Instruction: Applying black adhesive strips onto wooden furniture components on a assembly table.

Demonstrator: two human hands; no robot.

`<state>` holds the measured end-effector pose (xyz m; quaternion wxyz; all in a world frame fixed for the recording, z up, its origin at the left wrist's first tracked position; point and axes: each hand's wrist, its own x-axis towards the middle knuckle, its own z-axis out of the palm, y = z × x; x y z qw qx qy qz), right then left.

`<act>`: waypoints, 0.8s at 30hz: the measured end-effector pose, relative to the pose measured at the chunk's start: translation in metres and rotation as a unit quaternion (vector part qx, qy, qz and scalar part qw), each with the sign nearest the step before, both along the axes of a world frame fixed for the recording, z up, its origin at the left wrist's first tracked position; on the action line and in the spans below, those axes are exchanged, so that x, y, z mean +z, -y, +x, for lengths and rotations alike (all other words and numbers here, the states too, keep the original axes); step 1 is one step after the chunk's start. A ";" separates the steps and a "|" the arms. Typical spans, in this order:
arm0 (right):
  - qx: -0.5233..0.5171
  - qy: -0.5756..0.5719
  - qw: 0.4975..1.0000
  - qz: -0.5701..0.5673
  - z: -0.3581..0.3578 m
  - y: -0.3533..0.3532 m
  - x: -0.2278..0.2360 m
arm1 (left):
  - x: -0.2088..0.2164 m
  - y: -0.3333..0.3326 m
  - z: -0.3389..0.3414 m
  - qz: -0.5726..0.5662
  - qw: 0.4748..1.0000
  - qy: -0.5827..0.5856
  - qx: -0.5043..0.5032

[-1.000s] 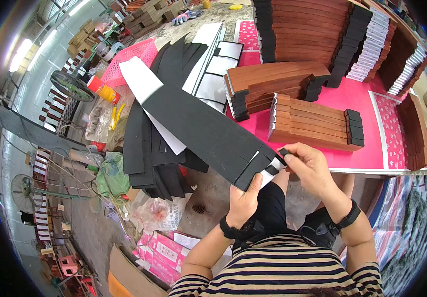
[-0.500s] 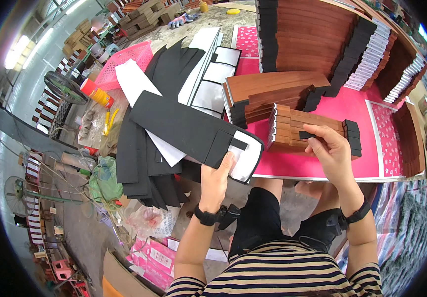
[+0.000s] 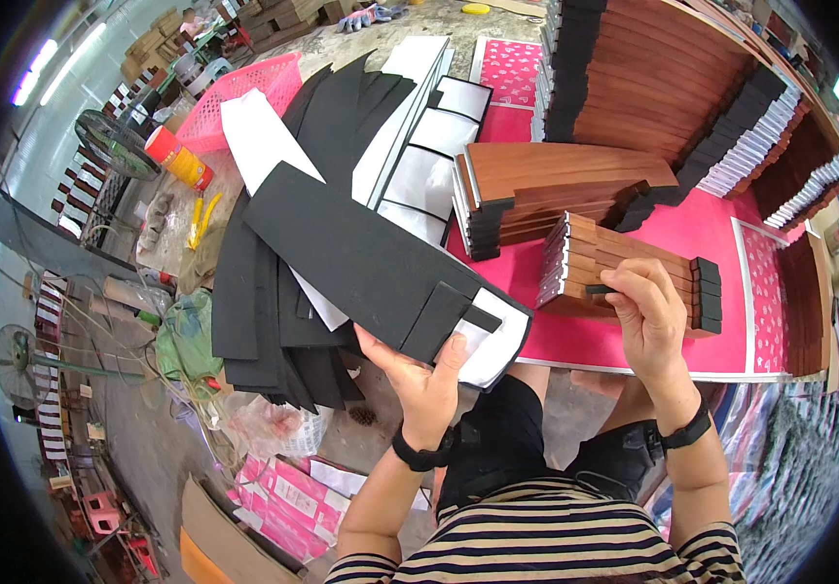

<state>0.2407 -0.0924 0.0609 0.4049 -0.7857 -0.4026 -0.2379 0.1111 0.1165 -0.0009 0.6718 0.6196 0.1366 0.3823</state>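
My left hand (image 3: 424,391) is closed on the near end of a long black foam sheet (image 3: 346,248), thumb on top and fingers beneath. That end shows a white patch (image 3: 497,346) with a small black strip (image 3: 481,317) lying across its edge. A pinch of thumb and fingers in my right hand (image 3: 651,316) holds another small black strip (image 3: 599,289). Behind it a stack of brown wooden slats (image 3: 624,258) with black-capped ends rests on the pink tabletop. More black sheets (image 3: 244,302) lie fanned out under the held one, with a white strip (image 3: 254,131) between.
Larger stacks of brown wooden pieces (image 3: 634,73) stand at the back right. White panels with black edging (image 3: 439,136) lie at the middle back. To the left are a pink basket (image 3: 283,83), a red and yellow can (image 3: 178,159) and a yellow tool (image 3: 203,221).
The left hand's grip on the black sheet has shifted, with its fingers now spread further under the edge. The right hand keeps its small strip. The whole view has shifted slightly.
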 end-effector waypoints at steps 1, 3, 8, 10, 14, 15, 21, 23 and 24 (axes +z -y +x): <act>0.001 -0.001 1.000 -0.001 -0.001 -0.002 0.000 | -0.003 -0.002 0.002 -0.001 1.000 -0.001 0.001; 0.012 -0.056 0.998 0.035 -0.004 -0.005 0.000 | -0.008 -0.005 0.006 0.137 0.988 0.003 0.074; 0.017 -0.100 0.994 0.043 -0.003 -0.001 -0.001 | -0.001 -0.004 0.009 0.218 0.971 -0.026 0.096; 0.008 -0.105 0.992 0.062 -0.004 -0.001 -0.004 | 0.009 -0.004 0.007 0.332 0.929 -0.072 0.148; -0.001 -0.099 0.994 0.052 -0.008 -0.001 -0.007 | 0.048 0.008 -0.005 0.573 0.805 -0.126 0.081; -0.002 -0.091 0.995 0.047 -0.007 -0.002 -0.007 | 0.056 0.011 -0.004 0.588 0.800 -0.112 0.044; 0.008 -0.131 0.986 0.107 -0.007 -0.006 -0.013 | 0.056 0.030 0.038 0.554 0.814 -0.155 -0.083; 0.001 -0.134 0.986 0.104 -0.008 -0.004 -0.015 | 0.048 0.031 0.045 0.538 0.824 -0.157 -0.083; -0.003 -0.138 0.985 0.099 -0.008 -0.003 -0.016 | 0.045 0.032 0.047 0.538 0.824 -0.156 -0.086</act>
